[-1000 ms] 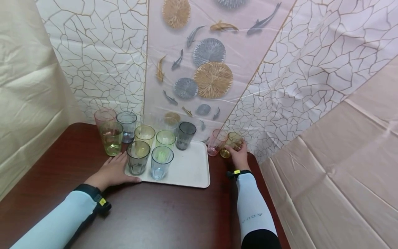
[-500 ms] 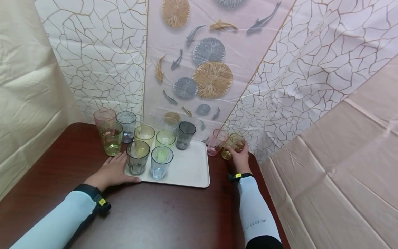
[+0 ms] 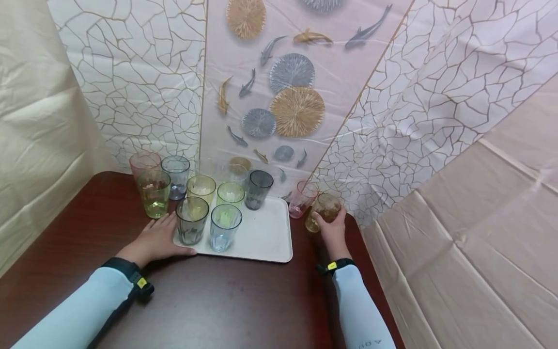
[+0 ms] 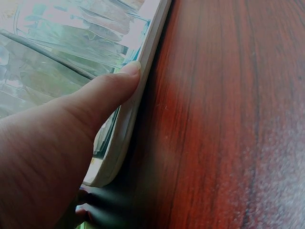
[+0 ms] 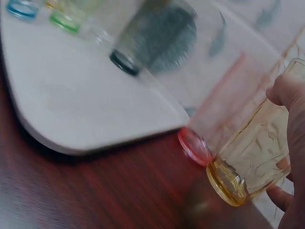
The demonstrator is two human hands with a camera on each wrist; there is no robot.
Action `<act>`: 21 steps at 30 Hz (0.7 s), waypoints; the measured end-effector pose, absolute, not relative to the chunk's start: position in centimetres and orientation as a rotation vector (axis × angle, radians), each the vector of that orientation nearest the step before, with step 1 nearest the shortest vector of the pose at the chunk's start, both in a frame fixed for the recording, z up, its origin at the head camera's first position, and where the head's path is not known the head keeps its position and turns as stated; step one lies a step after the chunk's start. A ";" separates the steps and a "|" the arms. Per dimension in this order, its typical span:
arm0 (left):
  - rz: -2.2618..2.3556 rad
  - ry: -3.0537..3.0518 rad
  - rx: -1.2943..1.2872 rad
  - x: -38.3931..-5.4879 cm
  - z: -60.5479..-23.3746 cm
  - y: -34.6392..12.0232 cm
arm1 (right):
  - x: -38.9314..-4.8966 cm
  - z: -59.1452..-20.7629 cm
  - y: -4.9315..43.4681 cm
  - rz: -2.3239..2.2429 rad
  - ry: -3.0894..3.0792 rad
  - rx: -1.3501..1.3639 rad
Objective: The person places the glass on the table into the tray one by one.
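Observation:
My right hand (image 3: 334, 233) grips an amber drinking glass (image 3: 326, 204) at the table's right side, thumb on one side and fingers round the other. In the right wrist view, the amber glass (image 5: 259, 143) has its base close over the wood, overlapping the foot of a pink glass (image 5: 217, 119). At the front left corner of a white tray (image 3: 266, 237), my left hand (image 3: 152, 240) rests with fingers extended along the side. Its thumb (image 4: 112, 90) lies on the tray's rim. A smoky grey glass (image 3: 192, 223) and a pale blue glass (image 3: 224, 230) stand nearest it.
Yellow (image 3: 201, 186), green (image 3: 231, 192) and dark grey (image 3: 259, 190) glasses stand farther back on the tray. Left of it are a tall green glass (image 3: 154, 196), a pink one (image 3: 141, 160) and a blue one (image 3: 176, 177). A patterned cloth (image 3: 296, 111) hangs behind the table.
My right hand has drawn the amber glass toward me, away from the back cloth. The left hand and the tray stay in place.

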State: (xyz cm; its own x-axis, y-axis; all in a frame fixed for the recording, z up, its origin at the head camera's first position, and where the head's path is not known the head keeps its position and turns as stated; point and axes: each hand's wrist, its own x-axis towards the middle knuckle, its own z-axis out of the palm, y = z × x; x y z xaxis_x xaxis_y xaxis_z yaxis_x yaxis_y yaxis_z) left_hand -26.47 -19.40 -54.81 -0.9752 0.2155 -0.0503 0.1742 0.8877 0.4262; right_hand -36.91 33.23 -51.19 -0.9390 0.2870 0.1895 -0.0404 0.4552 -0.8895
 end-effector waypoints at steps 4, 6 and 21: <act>0.655 2.960 0.299 -26.4 -54.7 -19.5 | -35.6 -50.4 31.4 1.499 -2.338 -0.102; 0.657 2.959 0.297 -26.4 -54.6 -19.5 | -35.0 -50.0 30.4 1.529 -2.313 -0.063; 0.647 2.966 0.299 -26.4 -54.9 -19.3 | -33.4 -48.5 22.4 1.703 -2.335 0.126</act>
